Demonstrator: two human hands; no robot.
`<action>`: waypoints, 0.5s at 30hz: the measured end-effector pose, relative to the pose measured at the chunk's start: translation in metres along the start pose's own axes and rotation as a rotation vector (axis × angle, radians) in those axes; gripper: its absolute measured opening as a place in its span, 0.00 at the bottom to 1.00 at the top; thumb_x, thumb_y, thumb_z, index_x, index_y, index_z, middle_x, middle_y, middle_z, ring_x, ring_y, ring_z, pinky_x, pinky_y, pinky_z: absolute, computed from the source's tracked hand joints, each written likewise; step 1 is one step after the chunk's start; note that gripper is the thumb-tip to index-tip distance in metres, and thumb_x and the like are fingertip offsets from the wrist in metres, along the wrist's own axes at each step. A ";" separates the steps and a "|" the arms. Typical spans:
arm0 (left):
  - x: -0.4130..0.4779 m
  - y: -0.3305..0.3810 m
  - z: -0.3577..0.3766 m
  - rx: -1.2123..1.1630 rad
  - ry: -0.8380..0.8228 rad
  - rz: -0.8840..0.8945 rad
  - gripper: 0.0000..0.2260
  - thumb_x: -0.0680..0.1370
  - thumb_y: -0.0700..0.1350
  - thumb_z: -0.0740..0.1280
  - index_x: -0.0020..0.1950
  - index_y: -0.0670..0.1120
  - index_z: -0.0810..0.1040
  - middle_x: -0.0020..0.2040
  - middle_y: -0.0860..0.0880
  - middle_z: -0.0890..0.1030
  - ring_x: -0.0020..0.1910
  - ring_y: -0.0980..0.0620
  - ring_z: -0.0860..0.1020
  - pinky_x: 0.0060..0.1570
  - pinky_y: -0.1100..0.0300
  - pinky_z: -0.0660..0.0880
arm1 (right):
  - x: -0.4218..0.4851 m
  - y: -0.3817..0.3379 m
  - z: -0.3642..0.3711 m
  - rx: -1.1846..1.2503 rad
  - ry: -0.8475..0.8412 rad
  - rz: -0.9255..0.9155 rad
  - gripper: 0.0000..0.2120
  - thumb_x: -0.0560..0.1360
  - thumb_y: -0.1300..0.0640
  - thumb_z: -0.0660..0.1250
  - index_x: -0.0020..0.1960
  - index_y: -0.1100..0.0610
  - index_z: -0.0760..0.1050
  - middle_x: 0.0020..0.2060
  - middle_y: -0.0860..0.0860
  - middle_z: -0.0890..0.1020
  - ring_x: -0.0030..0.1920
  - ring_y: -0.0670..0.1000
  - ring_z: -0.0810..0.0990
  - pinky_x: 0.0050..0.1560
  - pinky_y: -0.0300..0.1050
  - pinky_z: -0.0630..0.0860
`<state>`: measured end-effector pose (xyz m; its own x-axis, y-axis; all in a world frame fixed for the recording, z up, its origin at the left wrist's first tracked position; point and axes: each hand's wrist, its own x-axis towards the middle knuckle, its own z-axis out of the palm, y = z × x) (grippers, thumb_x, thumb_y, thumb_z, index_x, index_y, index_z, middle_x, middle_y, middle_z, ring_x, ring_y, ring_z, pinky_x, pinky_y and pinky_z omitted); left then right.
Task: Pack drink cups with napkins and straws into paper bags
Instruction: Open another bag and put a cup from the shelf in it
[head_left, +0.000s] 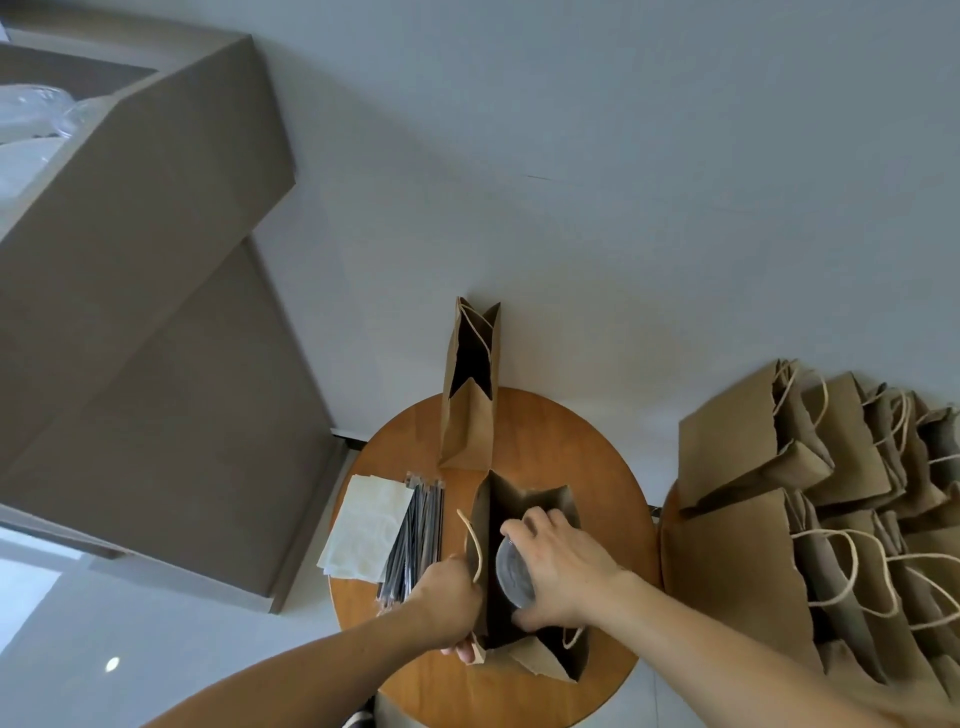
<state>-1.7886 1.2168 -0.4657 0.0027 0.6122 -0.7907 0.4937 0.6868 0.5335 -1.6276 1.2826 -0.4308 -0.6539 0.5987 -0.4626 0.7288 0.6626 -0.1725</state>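
Head view: grips cup inside bag with right hand, fingers curled; pinches bag rim with left hand; straws, napkins alongside.

head cam, wide-angle, facing steeply down, close over round table

Paper bag in the left hand is plain brown kraft, tan twine handles. Drink cup the right hand grips looks translucent grey. Left of that grip, black straws, then cream-white napkins. Table's orange-brown woodgrain.
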 end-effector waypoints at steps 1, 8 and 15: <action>0.000 -0.001 0.000 -0.005 -0.002 -0.010 0.04 0.83 0.44 0.58 0.57 0.47 0.69 0.46 0.40 0.83 0.29 0.47 0.84 0.24 0.61 0.77 | 0.006 -0.003 0.006 0.003 -0.021 0.033 0.44 0.66 0.41 0.75 0.73 0.51 0.56 0.67 0.55 0.65 0.65 0.58 0.67 0.59 0.51 0.75; 0.004 -0.011 0.005 0.038 0.014 -0.012 0.02 0.82 0.44 0.58 0.54 0.50 0.67 0.46 0.43 0.82 0.29 0.50 0.84 0.23 0.61 0.76 | 0.047 -0.011 0.048 0.089 -0.126 0.270 0.44 0.68 0.50 0.77 0.75 0.55 0.55 0.69 0.58 0.63 0.68 0.63 0.65 0.64 0.55 0.74; 0.008 -0.013 0.007 0.029 0.010 -0.025 0.08 0.82 0.44 0.59 0.60 0.50 0.66 0.47 0.44 0.80 0.31 0.49 0.84 0.28 0.59 0.80 | 0.072 -0.010 0.095 0.156 -0.097 0.326 0.31 0.75 0.53 0.67 0.73 0.53 0.57 0.70 0.58 0.63 0.68 0.62 0.66 0.63 0.57 0.73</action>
<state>-1.7888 1.2103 -0.4808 -0.0183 0.5989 -0.8006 0.5185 0.6903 0.5046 -1.6629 1.2764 -0.5454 -0.3653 0.7165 -0.5943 0.9228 0.3629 -0.1297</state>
